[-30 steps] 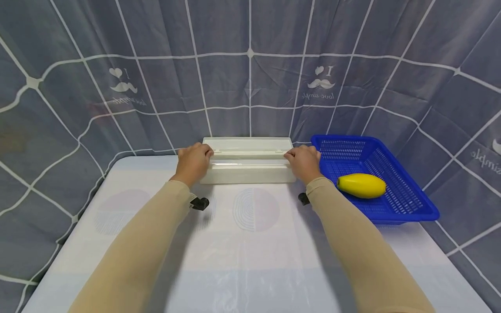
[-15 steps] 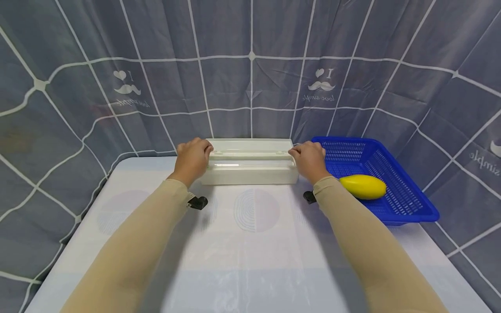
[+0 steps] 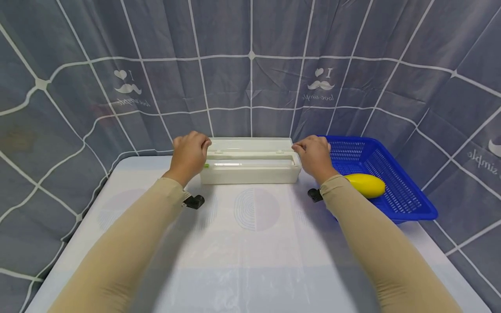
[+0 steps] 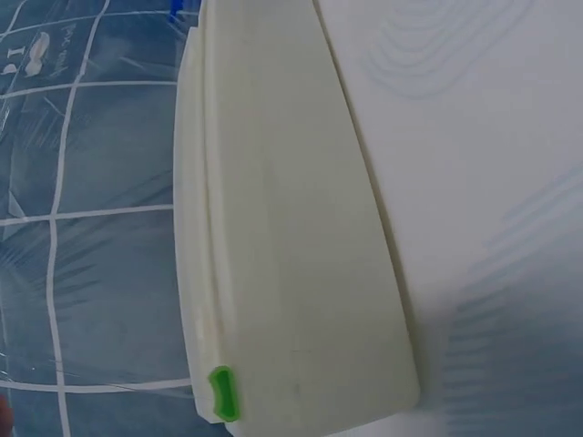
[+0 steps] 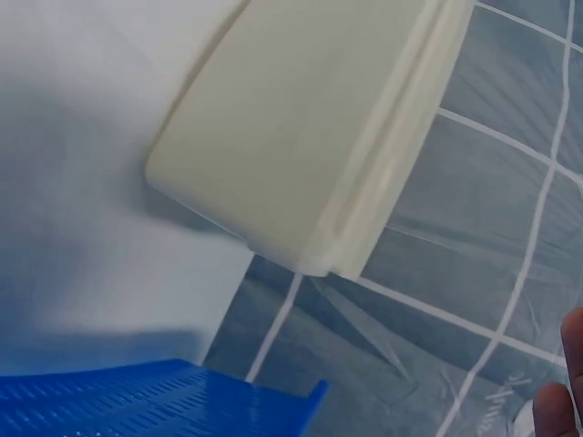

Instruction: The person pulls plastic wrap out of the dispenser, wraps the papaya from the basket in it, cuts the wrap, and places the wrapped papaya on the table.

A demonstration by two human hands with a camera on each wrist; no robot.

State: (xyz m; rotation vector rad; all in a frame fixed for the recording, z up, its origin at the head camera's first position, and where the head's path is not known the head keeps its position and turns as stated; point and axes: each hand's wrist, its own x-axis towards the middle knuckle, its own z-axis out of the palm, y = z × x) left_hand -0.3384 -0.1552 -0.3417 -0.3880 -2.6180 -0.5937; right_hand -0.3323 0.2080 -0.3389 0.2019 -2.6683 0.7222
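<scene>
A long off-white cling film box [image 3: 250, 176] lies at the table's back edge, its lid [image 3: 248, 144] raised behind. Inside runs a pale roll [image 3: 254, 163]. A green slider [image 4: 223, 393] sits at the box's left end. Over that end, my left hand [image 3: 188, 154] pinches thumb and fingertips together. Mirroring it at the other end, my right hand [image 3: 315, 156] pinches in the same way. Glossy, creased clear film [image 4: 127, 155] shows between box and fingers in the left wrist view; both hands appear to grip its edge. Only fingertips [image 5: 556, 410] show in the right wrist view.
A blue plastic basket [image 3: 415, 215] stands at the right, close to my right forearm. In it lies a yellow, elongated rounded item [image 3: 365, 185], partly behind my sleeve. A grey checked curtain [image 3: 223, 82] hangs right behind the white-covered table [image 3: 242, 261].
Both hands have risen slightly and drawn apart, off the box's ends. The green slider has come into view beside my left hand. Box and basket stay in place.
</scene>
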